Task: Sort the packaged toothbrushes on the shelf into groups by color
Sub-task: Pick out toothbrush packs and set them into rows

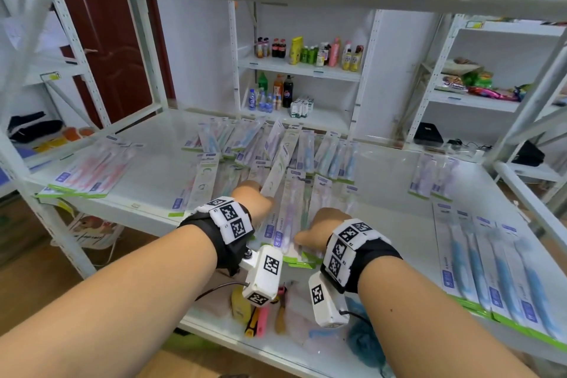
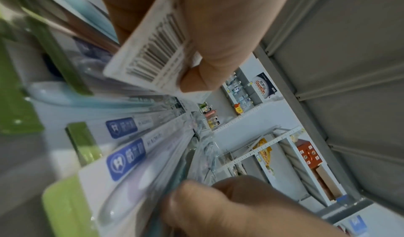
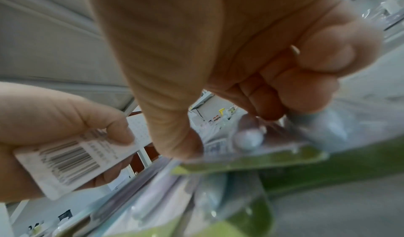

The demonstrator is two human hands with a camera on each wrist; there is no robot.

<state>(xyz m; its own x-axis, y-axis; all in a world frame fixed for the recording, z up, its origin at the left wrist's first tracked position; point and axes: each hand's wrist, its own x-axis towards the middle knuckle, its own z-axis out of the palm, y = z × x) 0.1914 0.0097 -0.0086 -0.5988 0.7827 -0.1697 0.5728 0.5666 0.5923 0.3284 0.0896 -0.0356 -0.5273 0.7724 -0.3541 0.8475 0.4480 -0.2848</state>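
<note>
Packaged toothbrushes lie across the white shelf (image 1: pixel 147 193): a mixed pile (image 1: pixel 276 150) in the middle, pink packs (image 1: pixel 89 169) at the left, blue packs (image 1: pixel 491 270) at the front right, purple packs (image 1: pixel 429 175) further back on the right. My left hand (image 1: pixel 256 201) grips one pack (image 1: pixel 274 172) by its lower end, lifted above the pile. That pack's white barcode side (image 2: pixel 150 54) faces the wrist camera, so its brush colour is hidden. Just right of it, my right hand (image 1: pixel 316 232) pinches the near end of a clear, green-edged pack (image 3: pixel 249 154) at the pile's front edge.
The shelf board above (image 2: pixel 328 68) hangs low over both hands. A lower shelf (image 1: pixel 276 344) holds small tools and a blue sponge. Shelving with drink bottles (image 1: pixel 306 52) and snacks (image 1: pixel 472 83) stands behind. Bare shelf surface shows between the pink group and the pile.
</note>
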